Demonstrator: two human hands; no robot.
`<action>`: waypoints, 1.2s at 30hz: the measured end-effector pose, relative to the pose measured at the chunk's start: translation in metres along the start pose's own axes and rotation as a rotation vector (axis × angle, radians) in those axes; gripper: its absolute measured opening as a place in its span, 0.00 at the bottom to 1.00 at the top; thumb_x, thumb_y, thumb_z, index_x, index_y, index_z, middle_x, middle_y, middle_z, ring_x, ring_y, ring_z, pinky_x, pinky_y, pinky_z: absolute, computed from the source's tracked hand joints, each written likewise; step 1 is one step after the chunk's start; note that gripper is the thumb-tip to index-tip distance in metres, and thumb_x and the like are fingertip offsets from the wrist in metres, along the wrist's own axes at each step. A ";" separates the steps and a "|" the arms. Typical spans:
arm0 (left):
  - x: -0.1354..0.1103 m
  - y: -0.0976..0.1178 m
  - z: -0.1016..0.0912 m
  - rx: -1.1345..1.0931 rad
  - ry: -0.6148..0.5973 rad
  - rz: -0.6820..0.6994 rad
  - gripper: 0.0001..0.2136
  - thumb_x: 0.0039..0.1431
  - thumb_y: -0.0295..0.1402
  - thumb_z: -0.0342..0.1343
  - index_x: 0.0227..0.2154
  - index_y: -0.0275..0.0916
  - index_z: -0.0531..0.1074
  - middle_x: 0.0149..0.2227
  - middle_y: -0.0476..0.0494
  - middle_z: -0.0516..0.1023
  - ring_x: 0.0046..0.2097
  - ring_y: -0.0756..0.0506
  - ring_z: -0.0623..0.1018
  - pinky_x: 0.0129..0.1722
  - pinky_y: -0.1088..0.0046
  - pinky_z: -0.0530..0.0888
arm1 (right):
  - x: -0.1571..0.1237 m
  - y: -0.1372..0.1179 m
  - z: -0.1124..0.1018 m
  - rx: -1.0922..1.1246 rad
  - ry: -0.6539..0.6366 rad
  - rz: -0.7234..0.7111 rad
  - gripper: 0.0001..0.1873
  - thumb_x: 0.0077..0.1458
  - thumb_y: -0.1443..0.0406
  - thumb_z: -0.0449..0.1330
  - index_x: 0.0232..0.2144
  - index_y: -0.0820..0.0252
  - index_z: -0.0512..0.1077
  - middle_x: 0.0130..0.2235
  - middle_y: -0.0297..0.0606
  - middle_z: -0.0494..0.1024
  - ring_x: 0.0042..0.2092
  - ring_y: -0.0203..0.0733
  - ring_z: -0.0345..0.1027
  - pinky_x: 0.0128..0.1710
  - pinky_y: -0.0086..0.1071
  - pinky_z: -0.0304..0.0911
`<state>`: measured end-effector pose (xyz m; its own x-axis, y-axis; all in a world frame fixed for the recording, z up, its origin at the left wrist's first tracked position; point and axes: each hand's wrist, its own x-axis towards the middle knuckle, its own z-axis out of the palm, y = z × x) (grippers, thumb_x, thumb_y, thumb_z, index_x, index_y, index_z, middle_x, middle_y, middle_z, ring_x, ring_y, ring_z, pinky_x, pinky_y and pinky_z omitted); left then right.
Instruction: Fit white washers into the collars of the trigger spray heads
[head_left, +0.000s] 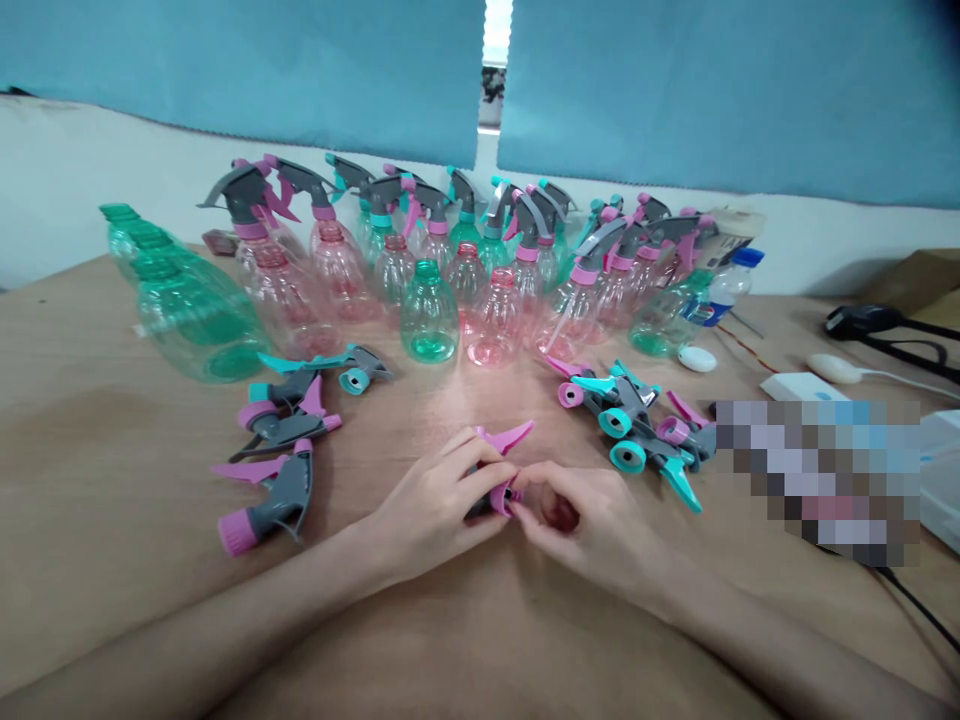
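Counter [112,440], brown and wood-grained, spreads across the lower view, and blue curtains [240,70] hang behind it, parted by a narrow gap, with a strip of white wall [60,160] showing below. Rows of clear pink bottles [495,320] and green bottles [202,325] stand toward the back; many in the rear rows carry grey fitted spray tops [250,192] with pink or teal collars, while several in front stand open-necked. A cardboard box [922,265] sits at the far right, and a water bottle [726,288] with a blue cap stands at the right end of the rows. Near the middle, in front of the bottles, the two hands meet at one held spray top [498,500], grey and pink. The left hand [450,495] is clamped around its body, the pink trigger jutting out beyond the fingers. The right hand [600,510] brings thumb and fingertips to the pink collar; whether they pinch the collar or a small part inside it, I cannot tell. Loose spray tops [289,490] lie in two groups, one on either side of the hands. A small white oval object [697,358] rests near the right-hand group.
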<state>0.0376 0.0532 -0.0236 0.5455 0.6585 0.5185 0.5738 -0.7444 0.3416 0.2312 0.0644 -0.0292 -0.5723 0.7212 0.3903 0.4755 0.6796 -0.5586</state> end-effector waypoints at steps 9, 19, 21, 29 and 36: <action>-0.001 -0.001 0.002 -0.015 0.018 -0.017 0.07 0.56 0.25 0.55 0.38 0.35 0.71 0.35 0.42 0.73 0.38 0.45 0.69 0.38 0.69 0.72 | -0.002 0.005 0.009 -0.037 0.108 -0.055 0.06 0.56 0.65 0.56 0.35 0.59 0.73 0.20 0.28 0.71 0.20 0.32 0.62 0.22 0.27 0.55; -0.001 -0.003 0.002 -0.044 0.014 0.015 0.12 0.60 0.28 0.56 0.46 0.35 0.69 0.39 0.41 0.73 0.41 0.45 0.71 0.40 0.68 0.73 | 0.002 0.001 -0.003 0.021 0.176 -0.067 0.08 0.58 0.65 0.56 0.32 0.62 0.75 0.18 0.28 0.69 0.18 0.29 0.59 0.18 0.24 0.54; -0.002 -0.003 0.003 -0.049 0.043 0.010 0.13 0.60 0.29 0.56 0.48 0.36 0.68 0.40 0.41 0.73 0.42 0.45 0.71 0.40 0.68 0.74 | 0.002 0.003 -0.007 0.022 0.170 -0.082 0.08 0.58 0.65 0.56 0.32 0.62 0.75 0.18 0.28 0.71 0.17 0.28 0.59 0.18 0.24 0.53; -0.002 -0.005 0.002 -0.045 0.057 0.010 0.13 0.60 0.30 0.56 0.48 0.35 0.69 0.39 0.40 0.73 0.41 0.45 0.71 0.39 0.68 0.74 | 0.000 0.005 -0.001 0.061 0.135 -0.211 0.12 0.59 0.60 0.58 0.33 0.64 0.75 0.23 0.34 0.78 0.20 0.31 0.64 0.24 0.25 0.61; -0.002 -0.006 0.002 -0.033 0.052 0.001 0.13 0.60 0.30 0.56 0.47 0.34 0.69 0.37 0.41 0.72 0.39 0.45 0.71 0.37 0.68 0.73 | -0.003 0.003 0.001 -0.012 0.151 -0.277 0.14 0.60 0.59 0.56 0.36 0.65 0.75 0.22 0.33 0.76 0.21 0.32 0.66 0.25 0.26 0.62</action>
<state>0.0342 0.0564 -0.0286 0.5136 0.6514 0.5585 0.5524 -0.7491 0.3657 0.2331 0.0641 -0.0325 -0.5757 0.5193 0.6316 0.3233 0.8540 -0.4076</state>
